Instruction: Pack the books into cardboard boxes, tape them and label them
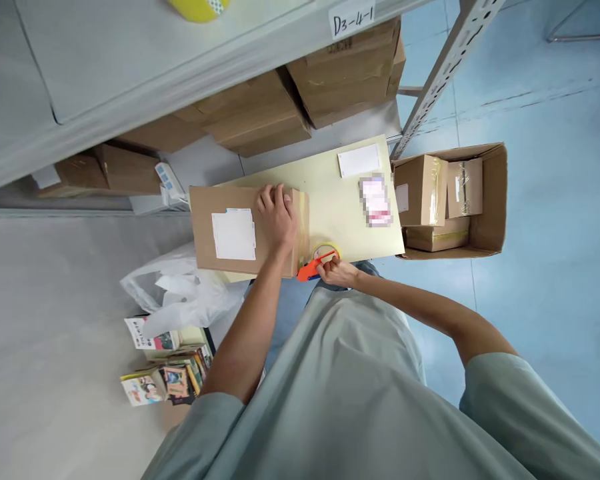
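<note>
Resting on a pale yellow rectangular tabletop (325,207), the brown cardboard box (263,235) with a white paper label (234,235) lies under the left hand (279,215), whose slightly bent fingers spread over its top without gripping it. At the box's near right corner, the right hand (337,272) has its fingers curled closed around an orange plastic tape dispenser (307,270) with a yellow-edged roll (327,244). Farther right stands an open brown carton (495,200) containing smaller taped boxes (434,190), while a crumpled translucent plastic bag (195,293) and colourful books (180,377) sit lower left.
</note>
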Motion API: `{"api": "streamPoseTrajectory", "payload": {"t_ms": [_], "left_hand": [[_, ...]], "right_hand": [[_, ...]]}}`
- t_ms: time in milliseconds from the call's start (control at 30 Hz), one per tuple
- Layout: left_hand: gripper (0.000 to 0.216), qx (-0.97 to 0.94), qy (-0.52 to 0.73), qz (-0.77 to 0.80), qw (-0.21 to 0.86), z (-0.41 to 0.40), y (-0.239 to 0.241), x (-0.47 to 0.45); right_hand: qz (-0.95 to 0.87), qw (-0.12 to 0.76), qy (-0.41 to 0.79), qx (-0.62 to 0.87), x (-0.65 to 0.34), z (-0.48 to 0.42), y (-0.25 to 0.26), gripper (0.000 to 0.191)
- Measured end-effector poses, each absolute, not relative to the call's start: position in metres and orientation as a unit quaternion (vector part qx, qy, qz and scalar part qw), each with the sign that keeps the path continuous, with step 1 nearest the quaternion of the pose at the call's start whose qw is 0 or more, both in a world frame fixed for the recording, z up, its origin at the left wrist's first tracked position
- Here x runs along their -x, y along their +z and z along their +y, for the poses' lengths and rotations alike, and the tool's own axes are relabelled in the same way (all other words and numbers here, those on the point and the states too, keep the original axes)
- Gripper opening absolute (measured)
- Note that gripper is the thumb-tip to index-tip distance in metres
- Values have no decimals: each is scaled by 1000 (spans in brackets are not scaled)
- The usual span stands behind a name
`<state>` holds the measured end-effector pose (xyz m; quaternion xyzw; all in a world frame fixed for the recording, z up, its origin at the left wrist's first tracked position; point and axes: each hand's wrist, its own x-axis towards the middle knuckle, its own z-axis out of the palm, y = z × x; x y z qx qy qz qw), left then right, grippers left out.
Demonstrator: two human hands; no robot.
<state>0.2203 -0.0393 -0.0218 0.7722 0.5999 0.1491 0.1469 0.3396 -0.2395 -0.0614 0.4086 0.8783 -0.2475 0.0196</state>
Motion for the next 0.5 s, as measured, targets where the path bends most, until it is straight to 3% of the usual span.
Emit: {"api": "streamPoseTrajectory", "payload": {"t_ms": [233, 500], "left_hand": [[51, -788, 148, 577, 158, -57, -26, -211], [52, -784, 146, 576, 180, -56, -26, -209]], "right_hand": [[900, 16, -288, -326, -309, -202, -57, 57], [902, 12, -256, -348, -338, -173, -49, 43]]}}
